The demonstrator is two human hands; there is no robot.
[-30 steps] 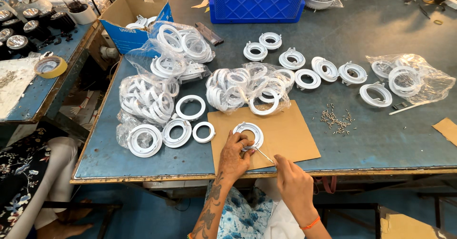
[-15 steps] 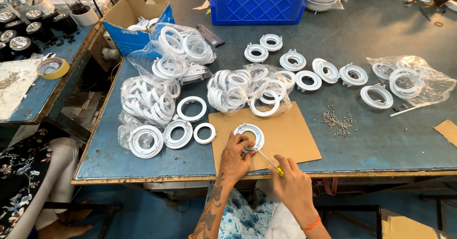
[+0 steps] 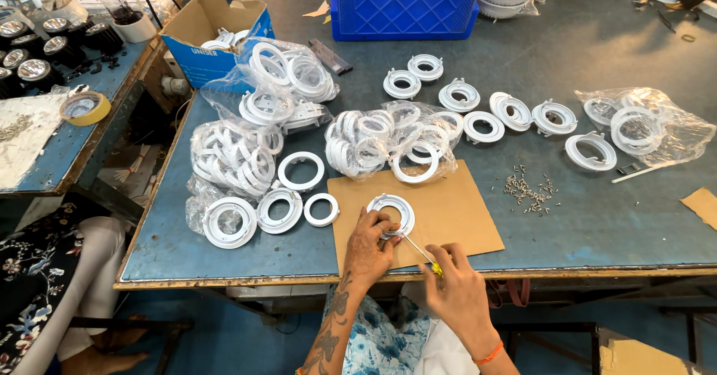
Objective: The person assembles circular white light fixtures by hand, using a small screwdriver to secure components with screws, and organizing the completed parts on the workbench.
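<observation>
I see the left hand (image 3: 370, 244) pressed down on the near edge of a white ring fitting (image 3: 391, 212), fingers pinching its rim, so that grip is closed on the part. The ring lies flat on a brown cardboard sheet (image 3: 448, 211), towards the sheet's near left corner. My view of the right hand (image 3: 457, 293) shows its grip wrapped tight around a screwdriver (image 3: 420, 252) with a yellow handle; the thin shaft slants up and left from the sheet's near edge to the ring's lower right side, where the tip meets the fitting beside the left fingers. The sheet rests on the grey-blue worktop (image 3: 612, 218). Just left of the sheet lie three loose white rings (image 3: 280, 209), and behind its far edge sits a clear bag of rings (image 3: 381, 140). To the right of the sheet, apart from it, a small heap of screws (image 3: 529, 190) is scattered
</observation>
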